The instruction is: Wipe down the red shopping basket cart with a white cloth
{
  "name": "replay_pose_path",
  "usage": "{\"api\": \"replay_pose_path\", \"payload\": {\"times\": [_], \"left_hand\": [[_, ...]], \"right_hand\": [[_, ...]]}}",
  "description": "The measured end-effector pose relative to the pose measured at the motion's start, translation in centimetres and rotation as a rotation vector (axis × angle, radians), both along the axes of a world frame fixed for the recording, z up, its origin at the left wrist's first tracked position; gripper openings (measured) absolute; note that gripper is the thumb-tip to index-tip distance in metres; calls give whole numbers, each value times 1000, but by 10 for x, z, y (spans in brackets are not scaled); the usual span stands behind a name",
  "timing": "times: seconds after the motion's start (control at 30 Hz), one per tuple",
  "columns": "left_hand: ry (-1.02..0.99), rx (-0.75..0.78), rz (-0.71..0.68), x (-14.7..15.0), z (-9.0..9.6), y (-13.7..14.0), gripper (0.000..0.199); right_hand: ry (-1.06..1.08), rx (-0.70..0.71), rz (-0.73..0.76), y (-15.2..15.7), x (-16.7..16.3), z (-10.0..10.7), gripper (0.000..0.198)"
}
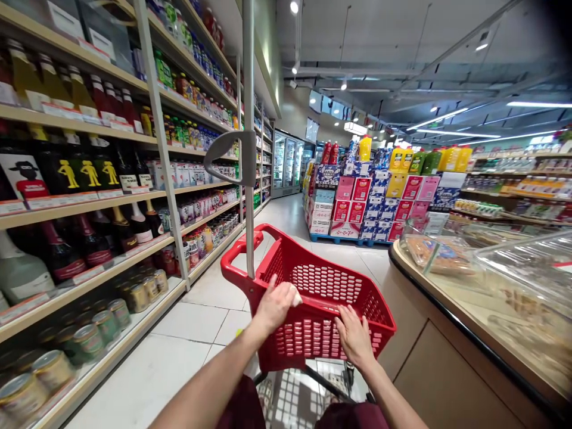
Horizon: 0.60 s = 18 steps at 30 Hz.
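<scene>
A red plastic shopping basket on wheels [324,280] stands right in front of me, with perforated walls. From its left end rises a grey metal pole with a loop handle [230,156]. My left hand [274,305] is closed over the near rim, close to the pole. A small whitish bit, perhaps crumpled tissue, shows at its fingertips, too blurred to name surely. Farther right along the same rim lies my right hand [356,336], its fingers curled over the edge and the thumb on the outer side. What I see of the basket's inside holds no goods.
Shelves of bottles and cans [111,250] line the left side. A counter [435,310] with clear covers runs close on the right. Ahead stands a stack of drink cartons [353,208]; glass-door fridges [287,161] are farther back. Pale floor tiles [201,322] lie between.
</scene>
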State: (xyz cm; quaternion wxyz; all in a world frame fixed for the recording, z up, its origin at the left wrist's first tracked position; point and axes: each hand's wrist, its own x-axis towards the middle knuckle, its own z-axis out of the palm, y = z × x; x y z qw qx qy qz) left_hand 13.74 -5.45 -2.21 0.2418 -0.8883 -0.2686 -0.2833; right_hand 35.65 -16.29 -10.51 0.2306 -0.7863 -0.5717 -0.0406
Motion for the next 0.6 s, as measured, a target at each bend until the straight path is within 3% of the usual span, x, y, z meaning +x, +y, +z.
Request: {"api": "replay_pose_path", "payload": {"times": [0.13, 0.3, 0.47, 0.6], "left_hand": [[-116, -26, 106, -12, 10, 9, 33], [-47, -57, 39, -10, 6, 11, 39], [20, -79, 75, -32, 8, 18, 56], [34, -112, 114, -41, 12, 19, 56]], "right_hand": [[15, 114, -5, 8, -17, 11, 48], [80, 365, 315, 47, -85, 54, 44], [192, 372, 341, 87, -137, 75, 43], [146, 357, 316, 84, -125, 67, 43]]}}
